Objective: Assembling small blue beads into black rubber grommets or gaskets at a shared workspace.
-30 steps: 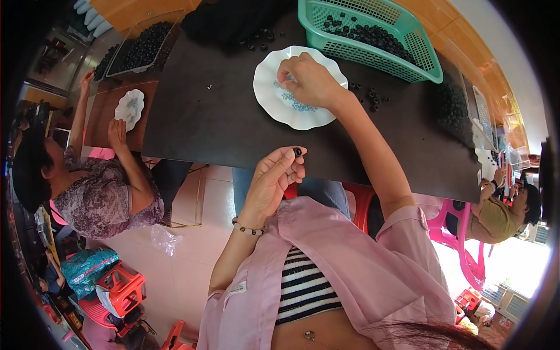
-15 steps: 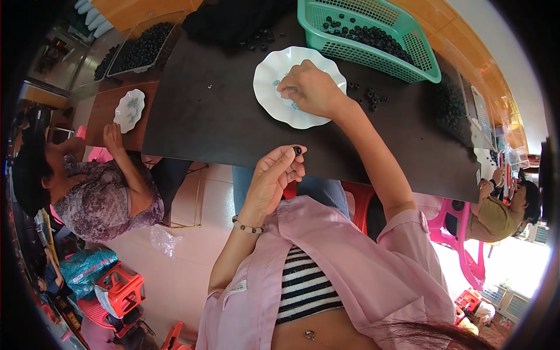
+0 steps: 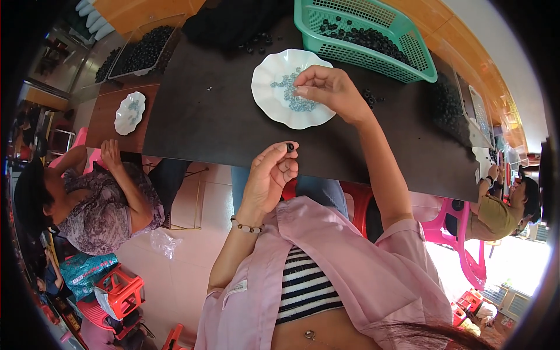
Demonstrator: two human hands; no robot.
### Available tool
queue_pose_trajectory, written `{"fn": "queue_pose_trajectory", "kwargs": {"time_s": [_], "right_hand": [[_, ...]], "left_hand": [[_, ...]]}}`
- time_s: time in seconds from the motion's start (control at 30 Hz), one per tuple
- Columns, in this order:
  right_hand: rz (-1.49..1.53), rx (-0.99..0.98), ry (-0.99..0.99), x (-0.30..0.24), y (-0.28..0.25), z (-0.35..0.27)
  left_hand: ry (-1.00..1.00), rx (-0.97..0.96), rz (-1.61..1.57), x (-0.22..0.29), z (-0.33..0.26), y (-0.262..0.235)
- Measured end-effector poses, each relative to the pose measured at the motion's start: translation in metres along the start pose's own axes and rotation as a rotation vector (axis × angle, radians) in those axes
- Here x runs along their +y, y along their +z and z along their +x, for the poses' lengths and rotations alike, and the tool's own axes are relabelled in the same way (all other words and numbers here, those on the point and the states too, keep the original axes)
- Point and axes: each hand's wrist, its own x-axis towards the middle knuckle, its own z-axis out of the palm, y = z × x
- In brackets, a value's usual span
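Between the thumb and forefinger of my left hand (image 3: 272, 171) is a small black ring-shaped part (image 3: 290, 147), held just off the near table edge. My right hand (image 3: 333, 93) is pinched, thumb against fingertips, above the right side of a white scalloped plate (image 3: 265, 105). Whatever lies in that pinch is too small to make out. Many tiny pale-blue pieces (image 3: 300, 104) are heaped in the plate's middle.
A green plastic basket (image 3: 364, 61) of black parts stands at the back right. Loose black parts (image 3: 368, 96) lie below it. Black cloth (image 3: 233, 26) covers the back left. A co-worker (image 3: 105, 201) sits at left beside another white plate (image 3: 129, 114); another person (image 3: 504, 204) sits at right.
My right hand has lifted from the plate's middle and shifted right, uncovering the pale-blue pieces. My left hand, still holding the black part, has moved slightly left.
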Motion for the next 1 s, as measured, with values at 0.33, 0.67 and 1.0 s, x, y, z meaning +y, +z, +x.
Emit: {"fn": "queue_pose_trajectory", "kwargs": {"time_s": [0.33, 0.67, 1.0], "right_hand": [[0.371, 0.177, -0.123, 0.004, -0.022, -0.040], [-0.065, 0.364, -0.283, 0.008, -0.040, -0.070], [-0.213, 0.420, -0.322, 0.002, -0.056, -0.076]], "left_hand": [[0.001, -0.043, 0.117, 0.021, 0.052, 0.053], [-0.233, -0.042, 0.207, 0.019, 0.079, 0.086], [-0.177, -0.036, 0.348, 0.011, 0.096, 0.098]]}}
